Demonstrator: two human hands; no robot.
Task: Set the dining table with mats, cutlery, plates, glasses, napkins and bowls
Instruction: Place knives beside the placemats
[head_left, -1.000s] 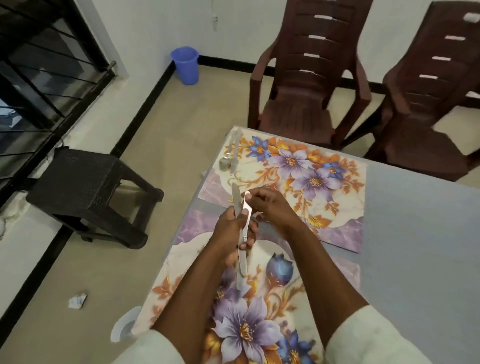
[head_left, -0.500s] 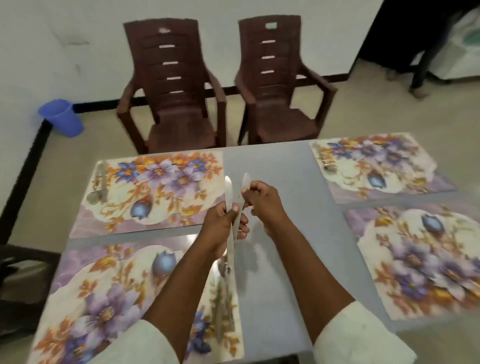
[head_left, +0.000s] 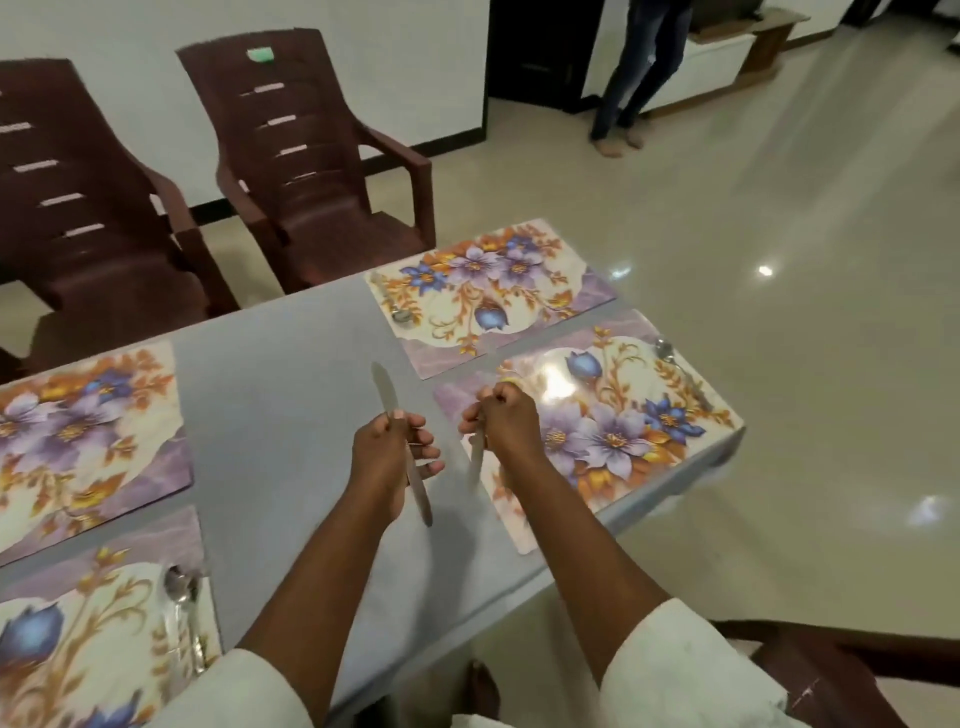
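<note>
Indoor light, moderately bright, even. Overhead sources reflect as bright spots on the glossy floor (head_left: 763, 270); glare patch on the near right mat (head_left: 558, 382). Soft shadows beneath the chairs (head_left: 306, 171). Motion blur throughout, strongest on the right-hand knife (head_left: 475, 460). Wide-angle bending toward edges; corners soft.

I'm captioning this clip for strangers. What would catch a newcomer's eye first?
Two hands at centre, each gripping a table knife: left hand, right hand. Around them, bright floral placemats lie on the grey table, the nearest under the right hand. Two brown chairs stand behind.
</note>
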